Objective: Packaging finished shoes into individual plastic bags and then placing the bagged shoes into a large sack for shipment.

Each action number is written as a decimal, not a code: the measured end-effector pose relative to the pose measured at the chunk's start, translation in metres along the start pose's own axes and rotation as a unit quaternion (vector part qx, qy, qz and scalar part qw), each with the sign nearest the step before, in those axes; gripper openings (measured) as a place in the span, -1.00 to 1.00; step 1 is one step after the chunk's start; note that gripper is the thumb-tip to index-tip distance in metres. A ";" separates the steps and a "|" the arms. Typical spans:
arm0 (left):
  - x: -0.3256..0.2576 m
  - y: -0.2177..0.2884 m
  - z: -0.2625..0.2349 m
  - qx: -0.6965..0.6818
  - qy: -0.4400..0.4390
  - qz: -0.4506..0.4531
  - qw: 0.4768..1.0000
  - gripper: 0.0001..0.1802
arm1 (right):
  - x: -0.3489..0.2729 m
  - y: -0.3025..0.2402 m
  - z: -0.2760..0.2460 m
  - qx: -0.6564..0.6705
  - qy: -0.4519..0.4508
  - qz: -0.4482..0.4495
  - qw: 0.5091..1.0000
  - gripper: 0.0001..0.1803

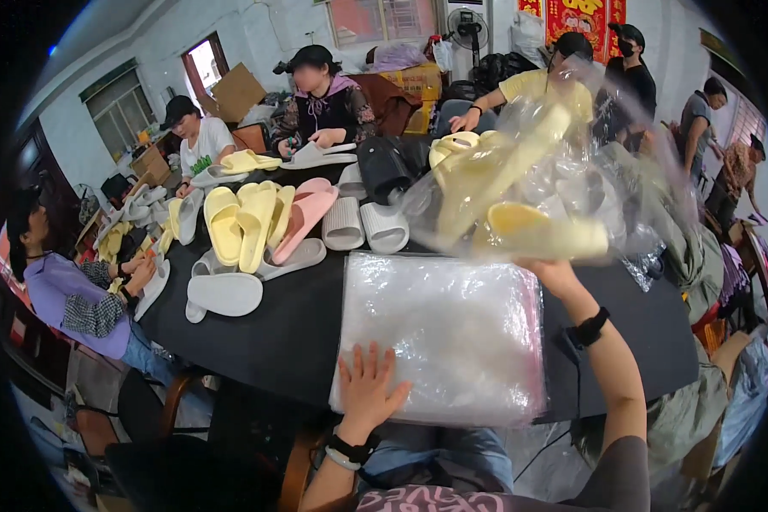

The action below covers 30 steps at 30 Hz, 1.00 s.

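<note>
While the left hand (372,386) lies palm down on a stack of clear bags (452,320) at the lower centre of the frame, its fingers spread and its thumb pointing off to the side, the right hand (553,275) meets the lower edge of a filled bag (542,183) right of centre. Yellow slippers (563,239) show through the plastic, blurred; they cover the right fingers, and whether those pinch or lie flat cannot be told. A black wristband (590,327) circles the right wrist, and a dark band (354,448) the left.

The stack sits at the near edge of a black table (290,341), its front reaching toward the person's lap. Left of centre, loose footwear crowds the tabletop: a yellow pair (241,224), a pink slipper (305,220) leaning just beside it, and a pale grey slipper (224,293) lying sole up nearest the viewer. A ribbed grey pair (365,225) stands just beyond the stack, with a black slipper (382,169) behind.

Around the table, a co-worker in a purple top (81,294) sits at far left, another in a white shirt (203,141) at upper left, and one in yellow (520,90) at upper right, partly hidden by the plastic.
</note>
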State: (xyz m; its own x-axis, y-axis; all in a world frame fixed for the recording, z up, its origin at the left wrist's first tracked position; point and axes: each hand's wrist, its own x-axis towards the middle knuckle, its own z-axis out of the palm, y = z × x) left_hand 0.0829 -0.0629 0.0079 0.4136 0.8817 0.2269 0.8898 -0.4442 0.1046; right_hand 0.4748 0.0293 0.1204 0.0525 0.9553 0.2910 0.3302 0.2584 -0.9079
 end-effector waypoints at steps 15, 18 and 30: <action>-0.006 0.002 -0.002 -0.021 -0.043 -0.020 0.999 -0.20 | 0.030 0.018 0.042 -0.292 -0.085 -0.218 0.927 -0.25; -0.001 0.002 -0.003 0.002 -0.036 -0.005 0.999 -0.17 | 0.013 0.025 0.005 -0.287 -0.004 -0.165 0.944 -0.27; 0.000 -0.001 0.003 0.013 -0.007 0.006 1.000 -0.29 | -0.212 -0.089 -0.021 0.001 -0.372 -0.014 0.928 -0.52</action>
State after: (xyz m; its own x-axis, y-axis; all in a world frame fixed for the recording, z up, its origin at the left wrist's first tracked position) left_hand 0.0828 -0.0620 0.0046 0.4267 0.8787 0.2140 0.8895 -0.4506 0.0764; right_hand 0.4542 -0.1998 0.1462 -0.6213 0.7832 0.0268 0.3204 0.2851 -0.9034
